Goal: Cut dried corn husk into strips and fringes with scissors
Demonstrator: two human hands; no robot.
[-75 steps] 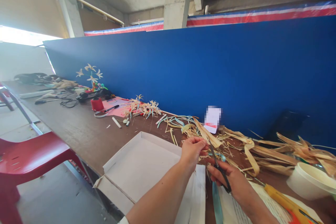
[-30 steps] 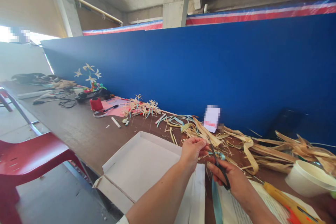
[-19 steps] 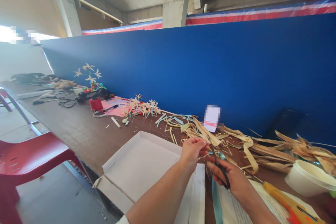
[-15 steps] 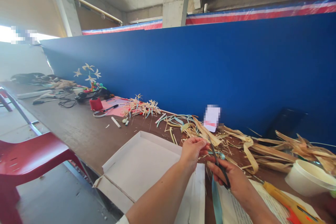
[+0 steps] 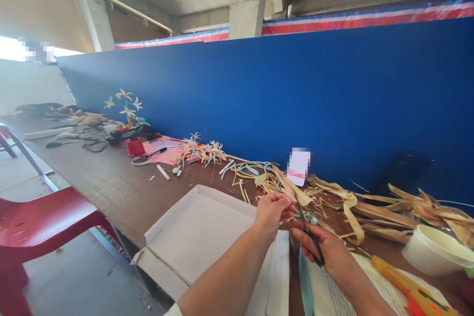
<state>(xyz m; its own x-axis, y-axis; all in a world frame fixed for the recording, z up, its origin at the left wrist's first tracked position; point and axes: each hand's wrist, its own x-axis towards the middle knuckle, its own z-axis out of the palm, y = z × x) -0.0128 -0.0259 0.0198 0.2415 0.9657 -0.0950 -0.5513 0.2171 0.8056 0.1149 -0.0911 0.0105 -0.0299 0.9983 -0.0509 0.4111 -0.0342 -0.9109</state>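
Note:
My left hand (image 5: 271,213) is closed in a pinch above the right edge of a white cardboard box (image 5: 211,227); what its fingertips hold is too small to make out. My right hand (image 5: 329,249) grips a pair of dark-handled scissors (image 5: 317,251), blades pointing up and away, close beside the left fingertips. Behind both hands lie tangled dry straw-coloured strips (image 5: 294,188), with thin trimmings scattered among them. A light blue strip (image 5: 305,284) hangs below the scissors, next to a printed sheet (image 5: 328,289).
At the right are a white tub (image 5: 437,251) and a yellow-orange glue gun (image 5: 411,286). Small straw-coloured flowers (image 5: 211,150) lie further left, near red tape (image 5: 135,147). A blue partition (image 5: 333,94) backs the table; a red chair (image 5: 48,212) stands at left.

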